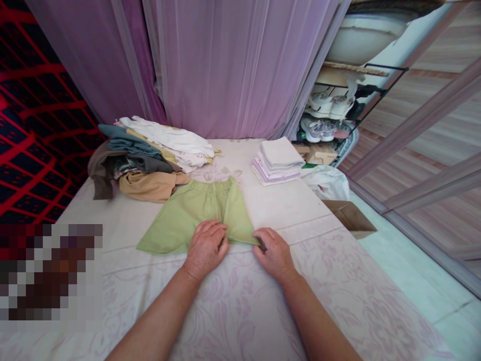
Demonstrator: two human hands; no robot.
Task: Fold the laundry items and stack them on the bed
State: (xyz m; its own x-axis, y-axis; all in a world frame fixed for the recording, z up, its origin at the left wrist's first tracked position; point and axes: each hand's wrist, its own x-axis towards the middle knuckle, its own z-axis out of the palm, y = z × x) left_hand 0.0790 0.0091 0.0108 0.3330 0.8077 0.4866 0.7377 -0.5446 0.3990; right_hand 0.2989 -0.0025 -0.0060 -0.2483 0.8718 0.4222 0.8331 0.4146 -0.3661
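Note:
A pair of green shorts (180, 215) with a gathered elastic waistband lies spread on the bed, waistband away from me and leg openings facing me. Near the middle of the lower edge, my left hand (207, 245) is closed on the fabric, its fingers over the cloth and the thumb by the hem. At the lower right corner, my right hand (273, 251) pinches the hem between thumb and curled fingers. The fabric between the hands is slightly lifted and creased.
A heap of clothes (139, 155) lies at the bed's far left. Folded pale cloths (278, 159) are stacked at the far right. Purple curtains (233, 65) hang behind the bed (240, 311). A shoe rack (361, 100) and a cardboard box (349, 218) stand beyond its right edge.

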